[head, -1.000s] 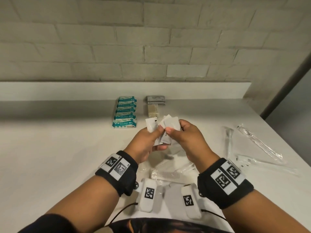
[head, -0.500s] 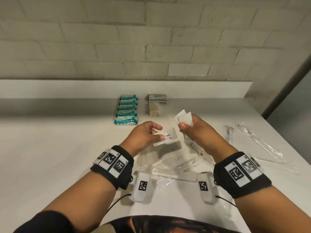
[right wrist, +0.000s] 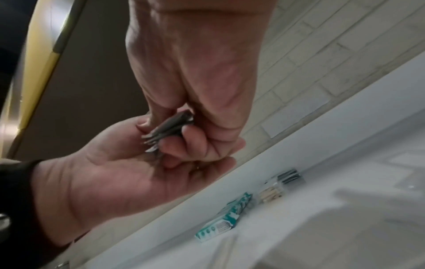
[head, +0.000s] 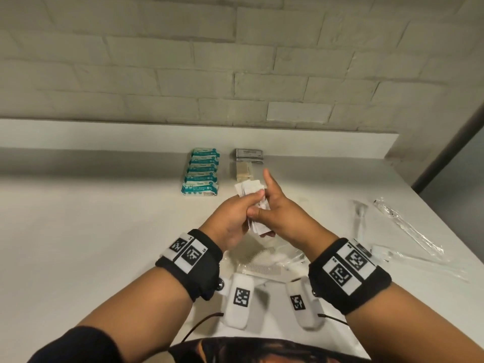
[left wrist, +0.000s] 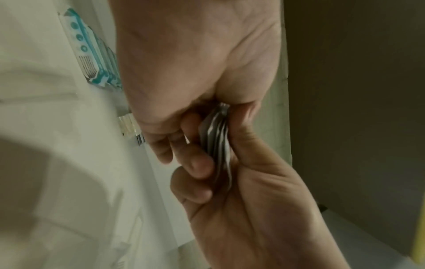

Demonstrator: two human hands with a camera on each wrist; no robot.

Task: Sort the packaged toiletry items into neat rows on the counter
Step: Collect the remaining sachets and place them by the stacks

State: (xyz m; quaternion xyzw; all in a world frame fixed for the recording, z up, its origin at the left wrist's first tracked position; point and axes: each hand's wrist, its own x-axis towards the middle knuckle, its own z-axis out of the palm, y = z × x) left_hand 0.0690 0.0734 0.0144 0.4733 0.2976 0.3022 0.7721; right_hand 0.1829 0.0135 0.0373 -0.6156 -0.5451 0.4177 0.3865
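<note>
Head view: above the white bench (head: 78,231), both hands are meeting. The left hand (head: 230,218) and right hand (head: 280,213) are pinching one stack of white sachets (head: 248,187) between curled fingers (left wrist: 195,163) (print unreadable). Teal packets (head: 201,174) are lying in a row behind.

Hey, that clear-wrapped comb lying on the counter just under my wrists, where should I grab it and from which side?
Probably pinch the comb by its long plain spine from above, fingers across the narrow width. It lies flat on the counter with teeth facing away, and both hands, left hand and right hand, hold sachets.
</note>
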